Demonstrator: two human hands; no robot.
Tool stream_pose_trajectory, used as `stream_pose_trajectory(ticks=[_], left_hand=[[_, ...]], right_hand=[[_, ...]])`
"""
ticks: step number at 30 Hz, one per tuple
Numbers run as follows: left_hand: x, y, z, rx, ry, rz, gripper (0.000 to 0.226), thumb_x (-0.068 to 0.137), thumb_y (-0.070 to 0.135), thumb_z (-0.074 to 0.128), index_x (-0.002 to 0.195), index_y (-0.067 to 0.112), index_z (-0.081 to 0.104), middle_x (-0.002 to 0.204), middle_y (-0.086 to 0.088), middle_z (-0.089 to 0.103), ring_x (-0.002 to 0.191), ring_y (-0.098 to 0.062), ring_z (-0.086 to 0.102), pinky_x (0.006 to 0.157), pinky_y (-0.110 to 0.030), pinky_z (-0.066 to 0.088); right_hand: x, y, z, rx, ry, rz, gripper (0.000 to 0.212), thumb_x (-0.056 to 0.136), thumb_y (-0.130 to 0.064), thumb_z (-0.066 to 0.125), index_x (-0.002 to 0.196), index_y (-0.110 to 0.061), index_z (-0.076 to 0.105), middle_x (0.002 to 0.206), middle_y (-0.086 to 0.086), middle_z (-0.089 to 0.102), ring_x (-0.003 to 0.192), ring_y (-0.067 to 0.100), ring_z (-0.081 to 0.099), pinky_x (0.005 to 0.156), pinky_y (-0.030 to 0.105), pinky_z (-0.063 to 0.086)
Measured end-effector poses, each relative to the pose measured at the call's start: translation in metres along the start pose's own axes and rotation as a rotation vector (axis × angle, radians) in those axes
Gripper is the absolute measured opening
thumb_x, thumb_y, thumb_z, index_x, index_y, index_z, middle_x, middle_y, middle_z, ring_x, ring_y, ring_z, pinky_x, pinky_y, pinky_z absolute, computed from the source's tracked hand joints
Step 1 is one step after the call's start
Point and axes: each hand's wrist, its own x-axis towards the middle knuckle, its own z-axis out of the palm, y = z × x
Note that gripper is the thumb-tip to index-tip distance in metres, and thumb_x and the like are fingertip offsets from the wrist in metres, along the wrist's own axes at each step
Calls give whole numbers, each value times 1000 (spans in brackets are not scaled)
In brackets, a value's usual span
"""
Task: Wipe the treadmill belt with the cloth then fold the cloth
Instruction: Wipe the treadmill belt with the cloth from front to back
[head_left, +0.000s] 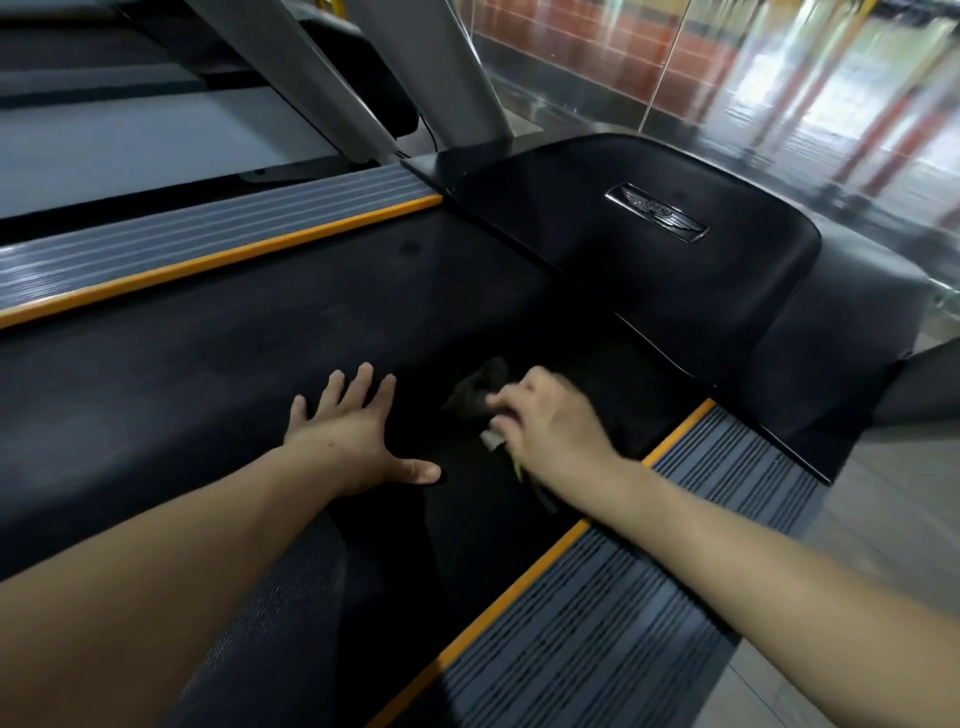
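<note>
While left hand (358, 436) fingers splay on belt (208, 364), right hand (545, 421) grips cloth (475, 389)

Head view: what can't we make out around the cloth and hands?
- Cloth: dark on the dark belt, motion-blurred, partly under the right hand; outline and folds unclear.
- Right hand's fingers: blurred, exact grip unreadable.
- Left hand: palm contact with the belt hidden beneath it.
</note>
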Motion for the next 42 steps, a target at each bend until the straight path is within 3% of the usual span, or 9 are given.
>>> stream_pose_trajectory(ticks=[2, 4, 9, 13, 19, 26, 29, 35, 42], left_hand=[[-3, 2, 0, 23, 32, 7, 130, 65, 91, 59, 160, 34, -9, 167, 5, -23, 154, -24, -22, 124, -58, -3], [-8, 3, 0, 79, 95, 40, 122, 70, 90, 55, 162, 31, -1, 170, 1, -15, 155, -26, -19, 125, -56, -4], [-34, 17, 2, 89, 210, 137, 91, 80, 78, 58, 156, 38, 26, 167, -1, 17, 153, -27, 12, 121, -53, 23], [-38, 14, 13, 5, -20, 105, 124, 66, 85, 66, 161, 37, 3, 170, 3, -10, 156, -24, -13, 125, -57, 7], [-36, 20, 21, 31, 8, 86, 127, 69, 78, 71, 160, 35, -6, 169, 1, -19, 155, -26, -19, 125, -59, 3], [-33, 19, 19, 21, -2, 88, 125, 69, 79, 69, 160, 38, -5, 169, 4, -18, 155, -23, -18, 125, -57, 4], [-31, 19, 19, 24, -3, 87, 125, 68, 80, 69, 160, 38, -5, 169, 4, -19, 155, -22, -18, 125, -57, 4], [-32, 17, 20, 21, -6, 79, 126, 68, 81, 68, 160, 39, -7, 168, 5, -20, 154, -21, -20, 125, -56, 3], [-34, 17, 18, 14, -12, 88, 124, 69, 79, 69, 160, 39, -5, 169, 4, -19, 154, -21, -19, 125, -56, 3]], right_hand=[[-8, 2, -1, -9, -23, -159, 22, 87, -30, 70, 104, -17, 69, 96, 3, 53, 92, 24, 55, 70, 39, 54], [5, 31, -5, -49, 29, -159, 19, 85, -24, 71, 102, -16, 68, 98, 5, 56, 95, 29, 56, 70, 41, 53], [40, 109, -25, -300, 72, 295, 25, 94, -31, 58, 111, -14, 61, 108, 11, 53, 99, 32, 52, 72, 40, 51], [22, 58, -18, -194, 45, 238, 20, 89, -26, 59, 104, -13, 64, 99, 14, 56, 91, 37, 57, 73, 41, 51], [-20, 7, -12, -103, -42, -168, 23, 83, -34, 70, 101, -23, 59, 95, 1, 50, 86, 24, 55, 57, 37, 52], [26, 124, -40, -378, -11, 272, 20, 94, -30, 57, 108, -15, 54, 102, 13, 48, 95, 37, 51, 65, 42, 49], [17, 94, -35, -313, -8, 275, 20, 93, -28, 58, 107, -14, 56, 100, 15, 49, 89, 39, 52, 68, 42, 48], [-23, 41, -32, -203, -112, -131, 21, 90, -38, 61, 108, -27, 56, 100, 1, 50, 91, 23, 56, 56, 37, 54], [25, 110, -43, -402, -73, 239, 17, 96, -32, 53, 106, -20, 46, 101, 10, 45, 89, 33, 52, 64, 40, 47]])
